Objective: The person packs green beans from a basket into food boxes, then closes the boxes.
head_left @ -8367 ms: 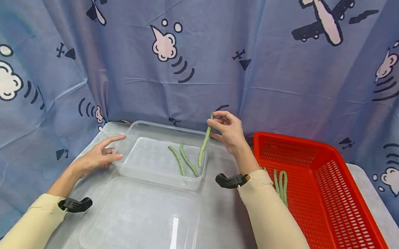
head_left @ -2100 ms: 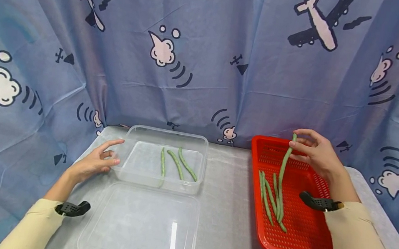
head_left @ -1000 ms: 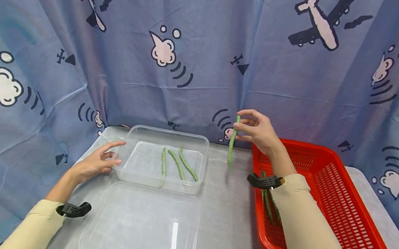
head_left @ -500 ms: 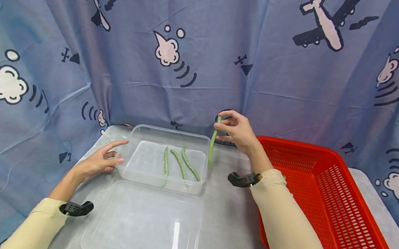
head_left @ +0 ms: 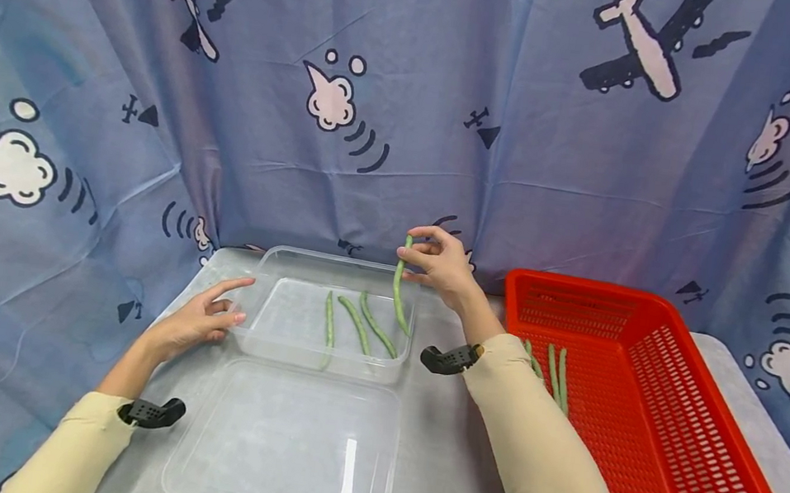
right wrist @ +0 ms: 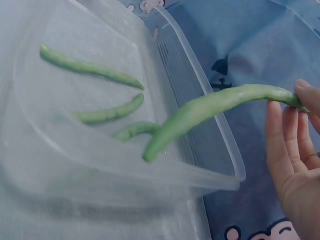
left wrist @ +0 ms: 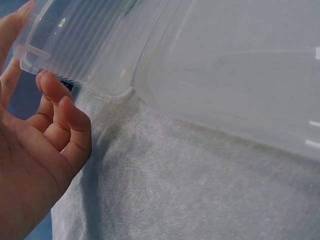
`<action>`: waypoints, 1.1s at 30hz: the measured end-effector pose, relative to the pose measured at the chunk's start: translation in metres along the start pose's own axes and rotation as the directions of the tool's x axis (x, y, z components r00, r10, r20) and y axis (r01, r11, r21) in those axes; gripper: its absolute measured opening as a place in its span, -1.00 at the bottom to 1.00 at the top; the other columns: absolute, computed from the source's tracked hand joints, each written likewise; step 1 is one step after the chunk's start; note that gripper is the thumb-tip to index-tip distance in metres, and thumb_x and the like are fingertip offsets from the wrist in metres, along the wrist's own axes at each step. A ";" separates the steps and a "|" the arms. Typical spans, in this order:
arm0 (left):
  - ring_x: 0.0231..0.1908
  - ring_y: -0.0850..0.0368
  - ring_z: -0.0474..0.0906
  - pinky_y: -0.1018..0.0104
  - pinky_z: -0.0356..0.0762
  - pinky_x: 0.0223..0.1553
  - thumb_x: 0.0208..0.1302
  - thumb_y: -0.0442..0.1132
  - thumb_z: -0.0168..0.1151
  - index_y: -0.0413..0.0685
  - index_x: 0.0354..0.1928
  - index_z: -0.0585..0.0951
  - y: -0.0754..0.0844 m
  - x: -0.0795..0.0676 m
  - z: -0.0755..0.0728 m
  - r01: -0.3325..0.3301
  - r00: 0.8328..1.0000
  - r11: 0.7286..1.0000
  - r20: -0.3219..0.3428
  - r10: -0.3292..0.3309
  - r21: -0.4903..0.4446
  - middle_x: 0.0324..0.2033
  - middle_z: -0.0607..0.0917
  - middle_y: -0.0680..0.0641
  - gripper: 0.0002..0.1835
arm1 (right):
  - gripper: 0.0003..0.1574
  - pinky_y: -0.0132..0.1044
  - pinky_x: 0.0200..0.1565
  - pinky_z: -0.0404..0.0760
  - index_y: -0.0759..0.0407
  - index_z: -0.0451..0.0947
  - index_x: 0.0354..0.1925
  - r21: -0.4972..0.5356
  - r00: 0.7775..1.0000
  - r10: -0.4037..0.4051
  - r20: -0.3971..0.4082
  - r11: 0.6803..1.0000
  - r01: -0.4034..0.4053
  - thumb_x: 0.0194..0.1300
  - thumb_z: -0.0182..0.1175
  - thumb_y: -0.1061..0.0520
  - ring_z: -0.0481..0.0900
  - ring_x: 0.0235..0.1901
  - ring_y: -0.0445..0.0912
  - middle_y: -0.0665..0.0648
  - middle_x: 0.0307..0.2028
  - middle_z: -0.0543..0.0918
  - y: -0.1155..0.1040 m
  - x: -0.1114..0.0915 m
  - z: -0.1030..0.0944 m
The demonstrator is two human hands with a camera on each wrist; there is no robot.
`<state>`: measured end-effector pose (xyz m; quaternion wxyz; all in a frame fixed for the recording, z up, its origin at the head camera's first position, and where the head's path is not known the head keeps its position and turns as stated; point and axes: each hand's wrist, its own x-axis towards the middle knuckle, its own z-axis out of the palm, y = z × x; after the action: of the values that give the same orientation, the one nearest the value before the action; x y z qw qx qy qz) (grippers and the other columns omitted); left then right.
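My right hand [head_left: 441, 265] pinches one end of a green bean [head_left: 398, 284] between thumb and fingertips. The bean hangs over the right end of a clear plastic box [head_left: 320, 360]. In the right wrist view, the bean's free end [right wrist: 165, 135] slants across the box's near corner. Three more green beans lie apart on the box floor, among them a left one [head_left: 329, 319]. My left hand [head_left: 198, 320] is at the box's left side, its fingertips touching the rim; in the left wrist view its lower fingers [left wrist: 75, 117] bend loosely.
A clear lid [head_left: 282, 448] lies flat in front of the box on the grey table [head_left: 440, 419]. To the right stands a red perforated basket [head_left: 650, 413] with several green beans [head_left: 558, 372], partly behind my right sleeve. A blue patterned curtain [head_left: 407, 156] hangs behind.
My right hand has carried a green bean left from the red basket to above the box. The bean held earliest now lies in the box. My left hand stays at the box.
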<state>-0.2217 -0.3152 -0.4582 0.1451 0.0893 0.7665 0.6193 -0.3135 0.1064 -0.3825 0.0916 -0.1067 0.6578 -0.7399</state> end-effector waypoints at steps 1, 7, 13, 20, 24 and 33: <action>-0.22 0.07 0.40 0.27 0.48 -0.30 0.44 -0.30 0.27 0.07 0.58 0.18 0.001 0.000 0.000 0.001 1.000 1.000 -0.001 -0.001 0.002 -0.05 0.37 -0.21 -0.24 | -0.38 0.19 0.02 0.56 0.39 0.37 0.31 0.008 1.000 0.002 0.003 1.000 -0.002 0.36 0.32 0.35 0.68 -0.24 -0.03 0.18 -0.24 0.59 0.000 0.000 0.002; -0.22 0.12 0.39 0.27 0.47 -0.29 0.45 -0.31 0.26 0.07 0.58 0.18 0.001 -0.001 0.001 0.003 1.000 1.000 0.003 -0.003 -0.004 -0.02 0.35 -0.21 -0.25 | -0.40 0.09 -0.04 0.63 0.46 0.38 0.27 0.031 1.000 0.010 0.017 0.999 -0.011 0.34 0.32 0.38 0.67 -0.22 -0.01 0.19 -0.23 0.57 0.001 0.003 0.016; -0.23 0.12 0.38 0.28 0.47 -0.30 0.46 -0.30 0.25 0.05 0.59 0.16 0.000 0.000 0.000 -0.002 1.000 1.000 0.013 0.002 0.002 -0.01 0.33 -0.22 -0.25 | -0.41 0.05 -0.07 0.65 0.49 0.38 0.26 0.043 0.991 0.121 0.049 0.992 -0.123 0.33 0.32 0.41 0.68 -0.26 -0.02 0.18 -0.26 0.62 0.013 0.004 0.025; -0.21 0.06 0.40 0.26 0.49 -0.29 0.46 -0.29 0.26 0.04 0.59 0.16 -0.001 0.001 -0.001 0.000 1.000 1.000 0.010 -0.001 0.005 -0.07 0.38 -0.20 -0.24 | -0.45 0.11 0.01 0.60 0.44 0.41 0.22 -0.020 0.973 0.190 0.134 0.982 -0.189 0.32 0.33 0.41 0.65 -0.21 0.08 0.20 -0.26 0.59 0.022 0.003 0.033; -0.23 0.07 0.40 0.25 0.49 -0.29 0.46 -0.29 0.25 0.09 0.58 0.18 -0.001 0.000 0.000 0.002 1.000 1.000 0.011 -0.002 0.007 -0.11 0.40 -0.18 -0.26 | -0.51 0.15 0.04 0.57 0.44 0.46 0.17 -0.152 0.977 0.123 0.173 0.984 -0.097 0.31 0.34 0.40 0.59 -0.05 0.31 0.25 -0.23 0.57 0.021 0.001 0.034; -0.27 0.11 0.39 0.26 0.49 -0.30 0.46 -0.30 0.24 0.04 0.59 0.15 0.002 -0.001 0.000 0.002 1.000 1.000 0.010 -0.002 0.007 -0.18 0.41 -0.15 -0.24 | -0.53 0.14 0.03 0.58 0.46 0.52 0.13 -0.324 0.982 -0.024 0.190 0.942 0.086 0.33 0.38 0.29 0.62 -0.15 0.07 0.27 -0.18 0.59 0.010 0.002 0.016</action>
<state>-0.2213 -0.3153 -0.4564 0.1492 0.0918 0.7679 0.6162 -0.3113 0.0897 -0.3908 0.1117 -0.2064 0.7580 -0.6086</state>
